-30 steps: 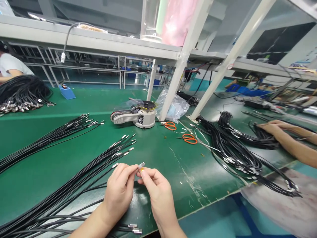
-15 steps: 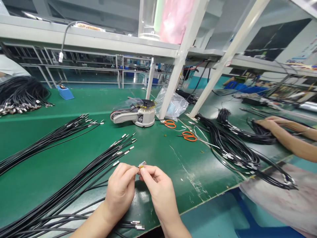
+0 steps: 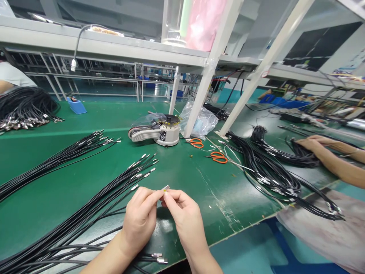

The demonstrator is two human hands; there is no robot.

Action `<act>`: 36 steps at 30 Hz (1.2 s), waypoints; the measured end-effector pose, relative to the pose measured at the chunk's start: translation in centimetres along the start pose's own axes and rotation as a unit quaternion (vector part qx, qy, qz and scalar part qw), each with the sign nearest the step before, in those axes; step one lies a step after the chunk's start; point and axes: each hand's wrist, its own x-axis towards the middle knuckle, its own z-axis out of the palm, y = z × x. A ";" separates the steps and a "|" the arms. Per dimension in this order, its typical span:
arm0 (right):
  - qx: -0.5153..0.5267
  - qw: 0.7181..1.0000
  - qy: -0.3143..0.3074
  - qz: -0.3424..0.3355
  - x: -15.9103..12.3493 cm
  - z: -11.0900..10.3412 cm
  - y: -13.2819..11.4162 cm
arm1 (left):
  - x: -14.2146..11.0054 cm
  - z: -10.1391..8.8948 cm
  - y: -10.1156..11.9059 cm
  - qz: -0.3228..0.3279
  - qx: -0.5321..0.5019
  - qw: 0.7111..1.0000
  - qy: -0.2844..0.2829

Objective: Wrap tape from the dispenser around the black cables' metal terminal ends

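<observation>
Connector: small, metal, held up between the two hands over the green counter, tip pointing about 1 o'clock. Yellow bit right at its base, by the fingertips; rest of it hidden by the fingers

Left hand: fingers closed, pinching at the connector's base from 9 o'clock. Right hand: thumb and fingers closed on the same spot from 3 o'clock. Hands nearly touching

Clock directions from the connector. Near cables: black, metal ends, 9 o'clock, ends toward 11. Loose ends: 6 o'clock, close to the counter edge. Far cables: between 9 and 10, apart from the near ones. Black pile and blue box: both 10 o'clock, well back

Round machine: off-white, black top, 12 o'clock. Clear bag: 1 o'clock, behind a white post. Two orange-handled scissors: first scissors between 1 and 2, second scissors at 2, lying flat

Right cables: looped black heap, 3 o'clock. Co-worker's hands beyond, between 2 and 3, on more black cables
</observation>
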 end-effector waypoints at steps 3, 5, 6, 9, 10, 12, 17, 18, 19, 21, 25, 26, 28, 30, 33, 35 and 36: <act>-0.005 1.000 -0.003 -0.002 0.0 0.0 0.0 | 0.0 0.0 -0.1 0.002 -0.001 1.000 0.002; -0.007 1.000 -0.007 -0.003 0.0 0.0 0.0 | -0.1 0.0 -0.2 0.008 0.001 1.000 0.005; -0.009 1.000 -0.009 -0.003 0.1 0.0 0.0 | -0.2 0.1 -0.2 0.012 0.003 1.000 0.006; -0.017 1.000 -0.012 0.000 0.2 -0.1 0.2 | -0.3 0.2 -0.4 0.018 0.019 1.000 0.004; -0.017 1.000 -0.012 0.003 0.2 -0.1 0.3 | -0.4 0.3 -0.5 0.010 0.027 1.000 0.001; -0.003 1.000 -0.013 0.014 0.2 -0.1 0.5 | -0.4 0.4 -0.6 -0.019 0.046 0.999 0.003; 0.106 0.991 -0.023 0.074 -0.5 0.2 0.9 | -0.2 0.4 -0.9 -0.057 0.054 0.997 0.010; 0.134 0.986 -0.025 0.091 -0.7 0.2 0.9 | -0.2 0.3 -0.9 -0.054 0.054 0.997 0.008; 0.162 0.981 -0.025 0.108 -0.9 0.2 0.9 | -0.2 0.3 -0.8 -0.050 0.056 0.997 0.007; 0.208 0.969 -0.018 0.135 -1.2 0.1 0.8 | -0.2 0.2 -0.8 -0.043 0.066 0.997 0.012; 0.200 0.973 0.016 0.112 -1.2 -0.1 1.0 | -0.2 0.3 -0.7 -0.027 0.085 0.996 0.023; 0.178 0.979 0.022 0.096 -1.1 -0.1 1.0 | -0.2 0.3 -0.7 -0.023 0.087 0.996 0.021; 0.131 0.989 0.023 0.071 -0.7 0.1 1.0 | -0.2 0.4 -0.8 -0.018 0.089 0.996 0.015; 0.097 0.993 0.015 0.060 -0.3 0.4 1.0 | -0.3 0.4 -0.8 -0.016 0.090 0.996 0.013; 0.065 0.997 0.011 0.049 -0.1 0.6 1.1 | -0.2 0.3 -0.7 -0.024 0.081 0.996 0.016; 0.049 0.998 0.017 0.038 -0.1 0.6 1.2 | -0.1 0.2 -0.5 -0.040 0.065 0.997 0.011; 0.042 0.998 0.019 0.033 -0.2 0.5 1.3 | 0.0 0.1 -0.4 -0.052 0.056 0.997 0.003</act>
